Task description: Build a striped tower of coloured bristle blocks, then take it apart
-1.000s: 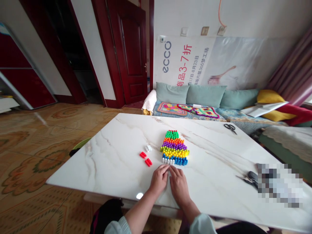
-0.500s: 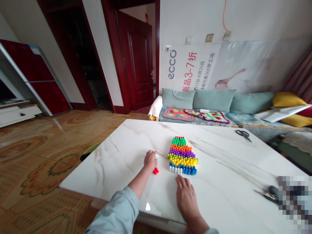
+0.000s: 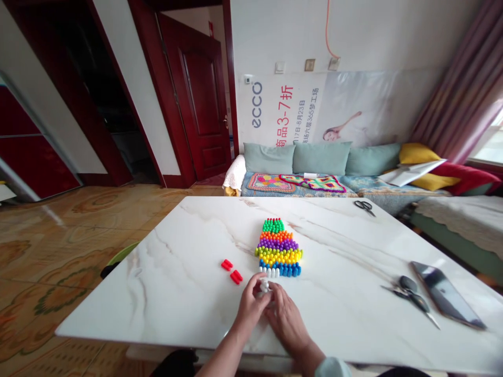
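Observation:
Fingers and thumb of my left hand are closed around small white plastic pieces. From the right, my right hand meets it, with bent fingers against the same white pieces; its fingertips are partly hidden. Just beyond the hands stands a block of small rounded plastic pieces in coloured rows: red, green, orange, purple, lime and yellow. Its nearest row has white pieces at the left and blue pieces at the right. Two small groups of red pieces lie apart, left of the block.
Everything lies on a white marbled table. At the right are a phone and dark-handled tools. Black scissors lie near the far right corner. A cushioned sofa stands behind the table.
My left hand has moved right from beside the red pieces, bringing white pieces to my right hand. Both red groups now show fully. The view has turned to the right.

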Demonstrator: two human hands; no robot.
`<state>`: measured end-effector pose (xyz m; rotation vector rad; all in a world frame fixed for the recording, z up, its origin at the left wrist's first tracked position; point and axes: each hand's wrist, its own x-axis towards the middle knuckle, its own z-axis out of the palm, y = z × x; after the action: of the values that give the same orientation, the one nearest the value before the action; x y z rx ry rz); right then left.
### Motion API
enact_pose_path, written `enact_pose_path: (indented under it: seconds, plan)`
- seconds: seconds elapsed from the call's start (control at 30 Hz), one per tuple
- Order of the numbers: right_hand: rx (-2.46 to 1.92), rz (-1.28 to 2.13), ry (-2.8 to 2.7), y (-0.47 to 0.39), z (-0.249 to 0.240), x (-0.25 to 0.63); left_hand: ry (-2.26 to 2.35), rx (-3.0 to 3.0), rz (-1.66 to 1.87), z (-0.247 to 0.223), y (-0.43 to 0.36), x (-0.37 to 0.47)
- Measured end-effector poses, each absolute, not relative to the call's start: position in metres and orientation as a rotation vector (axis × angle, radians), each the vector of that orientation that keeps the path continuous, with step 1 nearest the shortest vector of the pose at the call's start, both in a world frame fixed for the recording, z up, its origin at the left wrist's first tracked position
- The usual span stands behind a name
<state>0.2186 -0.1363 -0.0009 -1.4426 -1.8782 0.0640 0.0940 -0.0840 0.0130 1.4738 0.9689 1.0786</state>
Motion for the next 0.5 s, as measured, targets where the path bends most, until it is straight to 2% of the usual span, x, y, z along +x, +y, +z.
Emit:
enact_pose_path:
  seconds: [0.1, 0.3, 0.5]
  plan:
    - [-1.448, 0.185, -1.821, -0.138, 0.007, 0.218, 0.944, 1.606, 1.025, 0.014, -0.092, 0.095]
    - [-1.521, 0.159, -1.738, -0.139, 0.014, 0.221, 0.934, 2.064, 0.969, 0.017, -0.084, 0.085]
    - [-1.794, 0.023, -1.482, -0.136, 0.008, 0.246, 0.965, 2.022, 1.041, 0.007, -0.077, 0.085]
